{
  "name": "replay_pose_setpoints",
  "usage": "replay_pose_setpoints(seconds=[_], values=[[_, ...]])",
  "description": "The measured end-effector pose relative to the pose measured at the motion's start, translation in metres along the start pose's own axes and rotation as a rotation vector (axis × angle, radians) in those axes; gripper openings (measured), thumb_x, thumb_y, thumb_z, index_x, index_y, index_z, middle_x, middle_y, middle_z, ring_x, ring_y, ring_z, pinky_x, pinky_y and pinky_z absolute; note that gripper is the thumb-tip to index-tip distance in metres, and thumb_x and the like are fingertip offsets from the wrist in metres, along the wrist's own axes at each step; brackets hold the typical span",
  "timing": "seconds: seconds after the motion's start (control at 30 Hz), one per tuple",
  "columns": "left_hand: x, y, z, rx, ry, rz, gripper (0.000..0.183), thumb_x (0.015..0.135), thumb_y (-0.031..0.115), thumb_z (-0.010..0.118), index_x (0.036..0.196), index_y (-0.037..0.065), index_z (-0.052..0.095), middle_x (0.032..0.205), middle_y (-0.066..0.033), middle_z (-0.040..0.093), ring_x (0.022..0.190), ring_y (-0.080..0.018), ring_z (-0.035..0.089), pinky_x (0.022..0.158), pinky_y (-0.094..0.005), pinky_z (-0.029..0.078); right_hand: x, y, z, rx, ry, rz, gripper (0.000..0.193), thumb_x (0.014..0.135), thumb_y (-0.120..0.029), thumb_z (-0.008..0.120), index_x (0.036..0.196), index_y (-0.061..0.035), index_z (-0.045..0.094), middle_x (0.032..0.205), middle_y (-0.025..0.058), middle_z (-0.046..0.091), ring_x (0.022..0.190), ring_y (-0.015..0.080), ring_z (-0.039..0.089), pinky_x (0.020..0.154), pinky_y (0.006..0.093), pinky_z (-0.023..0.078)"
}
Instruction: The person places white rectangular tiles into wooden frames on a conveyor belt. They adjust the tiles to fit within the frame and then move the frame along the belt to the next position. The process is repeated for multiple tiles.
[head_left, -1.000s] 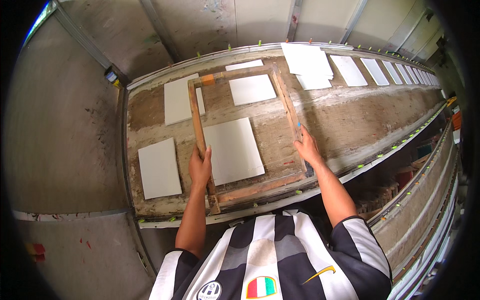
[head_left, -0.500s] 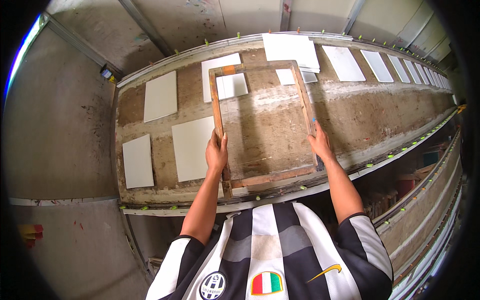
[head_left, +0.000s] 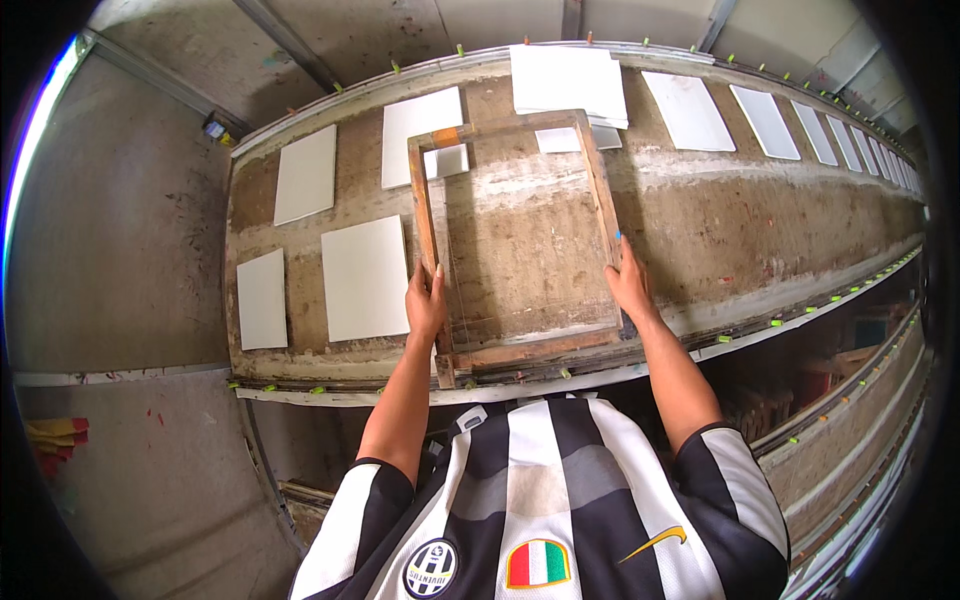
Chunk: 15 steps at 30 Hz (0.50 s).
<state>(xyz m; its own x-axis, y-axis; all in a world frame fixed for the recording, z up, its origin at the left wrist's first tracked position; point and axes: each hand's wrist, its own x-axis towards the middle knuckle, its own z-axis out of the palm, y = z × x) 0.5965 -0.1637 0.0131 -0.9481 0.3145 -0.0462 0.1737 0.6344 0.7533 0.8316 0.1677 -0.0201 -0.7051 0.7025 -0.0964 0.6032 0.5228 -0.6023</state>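
Both hands grip a large rectangular wooden-framed screen (head_left: 520, 235) above the long stained tabletop (head_left: 780, 230). Left hand (head_left: 425, 305) fingers close around its left rail, right hand (head_left: 630, 285) on its right rail. White square sheets (head_left: 365, 278) lie alongside.

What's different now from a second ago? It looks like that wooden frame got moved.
Yes. The wooden frame was slid to the person's right along the table, off the white sheet it had framed and onto bare surface. That sheet now lies uncovered to its left. Left hand and right hand kept their grip on the frame's sides. The other sheets stayed put.

Bare bench (head_left: 760, 230) right of frame (head_left: 515, 235)
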Motion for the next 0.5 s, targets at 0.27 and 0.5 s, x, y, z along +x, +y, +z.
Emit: replay_pose_setpoints(seconds=[0.27,0.5], values=[[-0.006,-0.013,0.012,-0.076,0.014,0.047,0.065,0.102,0.037,0.062,0.146,-0.007,0.047,0.114,-0.0277,0.069,0.102,-0.0352,0.070,0.086,-0.0409,0.053,-0.012,-0.013,-0.017,-0.010,-0.049,0.078,0.078,0.090,-0.020,0.068,0.157,-0.0034,0.032,0.137,0.0277,0.058,0.122,0.0444,0.059,0.098,0.0501,0.051],[-0.015,-0.004,0.016,-0.087,-0.012,0.013,0.065,0.102,0.040,0.061,0.145,-0.007,0.048,0.117,-0.0302,0.068,0.108,-0.0373,0.069,0.088,-0.0427,0.053,-0.020,-0.010,-0.029,-0.025,-0.071,0.088,0.077,0.089,-0.020,0.067,0.156,-0.0033,0.033,0.133,0.0300,0.060,0.120,0.0457,0.060,0.098,0.0499,0.051]])
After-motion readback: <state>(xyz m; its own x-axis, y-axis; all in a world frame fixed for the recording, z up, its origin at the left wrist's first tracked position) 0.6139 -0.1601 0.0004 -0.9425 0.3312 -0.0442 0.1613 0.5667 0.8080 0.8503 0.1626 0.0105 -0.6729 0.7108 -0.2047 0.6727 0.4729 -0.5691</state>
